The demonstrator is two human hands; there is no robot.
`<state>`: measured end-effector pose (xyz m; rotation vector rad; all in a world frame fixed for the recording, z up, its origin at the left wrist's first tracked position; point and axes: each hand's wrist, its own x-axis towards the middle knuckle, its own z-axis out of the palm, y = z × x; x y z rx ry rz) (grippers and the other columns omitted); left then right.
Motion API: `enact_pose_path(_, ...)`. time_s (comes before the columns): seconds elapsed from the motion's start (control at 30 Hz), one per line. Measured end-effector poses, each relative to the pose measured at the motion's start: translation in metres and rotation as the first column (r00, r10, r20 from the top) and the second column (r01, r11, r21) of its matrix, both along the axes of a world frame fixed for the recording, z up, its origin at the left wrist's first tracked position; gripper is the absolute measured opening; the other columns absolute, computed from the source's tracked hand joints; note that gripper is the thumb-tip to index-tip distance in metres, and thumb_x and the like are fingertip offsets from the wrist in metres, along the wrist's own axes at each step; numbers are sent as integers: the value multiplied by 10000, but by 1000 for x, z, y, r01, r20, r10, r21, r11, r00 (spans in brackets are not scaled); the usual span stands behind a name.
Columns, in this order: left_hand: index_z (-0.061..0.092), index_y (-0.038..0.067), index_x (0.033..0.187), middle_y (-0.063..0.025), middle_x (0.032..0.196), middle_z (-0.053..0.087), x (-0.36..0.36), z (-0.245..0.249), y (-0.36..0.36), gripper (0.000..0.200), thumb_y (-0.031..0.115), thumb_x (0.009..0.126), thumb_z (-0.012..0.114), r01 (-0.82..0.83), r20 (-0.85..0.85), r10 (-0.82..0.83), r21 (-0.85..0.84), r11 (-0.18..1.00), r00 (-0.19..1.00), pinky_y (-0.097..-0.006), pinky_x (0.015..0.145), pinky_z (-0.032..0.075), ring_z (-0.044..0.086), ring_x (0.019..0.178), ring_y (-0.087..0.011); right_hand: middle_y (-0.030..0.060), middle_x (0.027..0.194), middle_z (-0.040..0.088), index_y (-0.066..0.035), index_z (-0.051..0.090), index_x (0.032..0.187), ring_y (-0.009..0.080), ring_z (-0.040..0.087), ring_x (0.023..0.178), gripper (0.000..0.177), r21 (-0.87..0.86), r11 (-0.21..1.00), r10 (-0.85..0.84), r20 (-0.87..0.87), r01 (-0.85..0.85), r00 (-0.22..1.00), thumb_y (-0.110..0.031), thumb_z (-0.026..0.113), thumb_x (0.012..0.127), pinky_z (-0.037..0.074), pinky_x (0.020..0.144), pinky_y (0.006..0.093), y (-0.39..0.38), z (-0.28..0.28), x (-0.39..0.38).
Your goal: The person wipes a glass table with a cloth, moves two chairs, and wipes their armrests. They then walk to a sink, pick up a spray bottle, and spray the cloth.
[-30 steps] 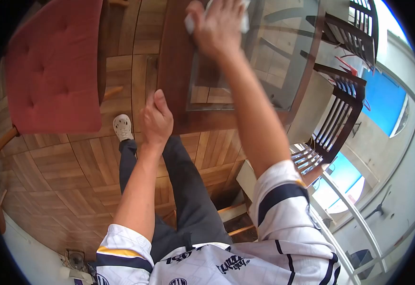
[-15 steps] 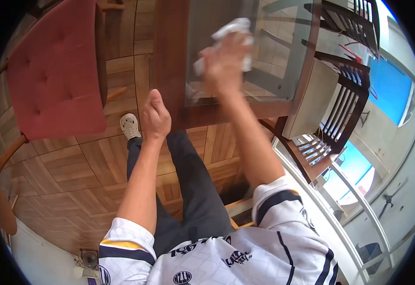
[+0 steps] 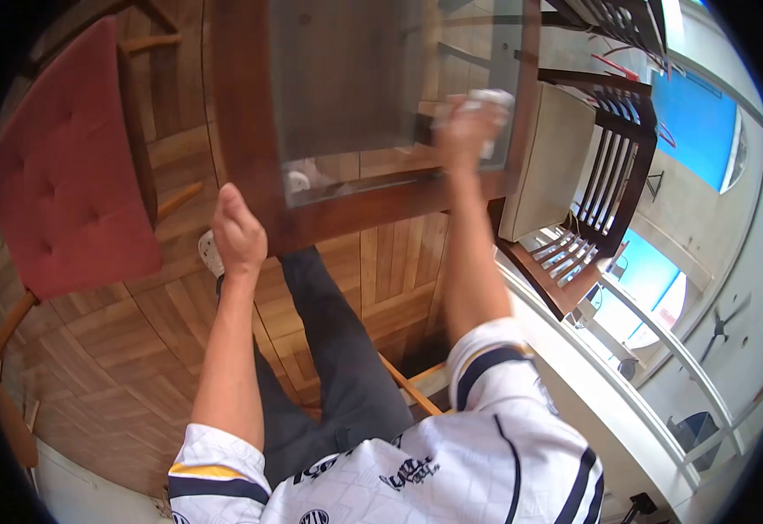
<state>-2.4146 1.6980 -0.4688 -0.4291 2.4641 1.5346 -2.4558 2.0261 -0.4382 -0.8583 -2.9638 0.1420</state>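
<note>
A wooden-framed table (image 3: 338,218) with a glass top (image 3: 347,96) stands before me. My right hand (image 3: 469,135) is closed on a white cloth (image 3: 493,100) and presses it on the glass near the right side of the frame; hand and cloth are blurred by motion. My left hand (image 3: 240,234) is at the near left corner of the table, thumb upward and its other fingers curled at the wooden edge, partly hidden.
A red tufted chair (image 3: 72,166) stands to the left. Dark slatted chairs, one with a pale seat (image 3: 549,157), line the right side. Beneath me is a wood-patterned floor (image 3: 128,349). White railing (image 3: 661,341) runs at the right.
My right hand has moved the cloth across the glass to the right, toward the frame. My left hand stays at the table corner. The whole view has shifted slightly.
</note>
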Motion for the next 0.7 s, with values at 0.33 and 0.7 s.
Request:
enact_pose_path(0.33,512,-73,866,-264,783,581,-4,10,1,485,315,1030,271,-1,26,5,-126,992,1000,-451,683,414,545,767,-449,322,1520,47,124,79,1445,453,20,1425,945,36,990,131,106,-135,986,-534,480,898,7,1157,525,5,-5,58)
enact_pose_path(0.7,569,-65,896,-208,851,643,-7,18,5,572,387,1031,245,-16,85,23,-87,996,996,-414,706,443,610,793,-362,281,1510,201,93,305,1410,430,122,1423,997,-276,590,734,-208,-759,646,-698,426,816,83,1161,522,-174,11,-71)
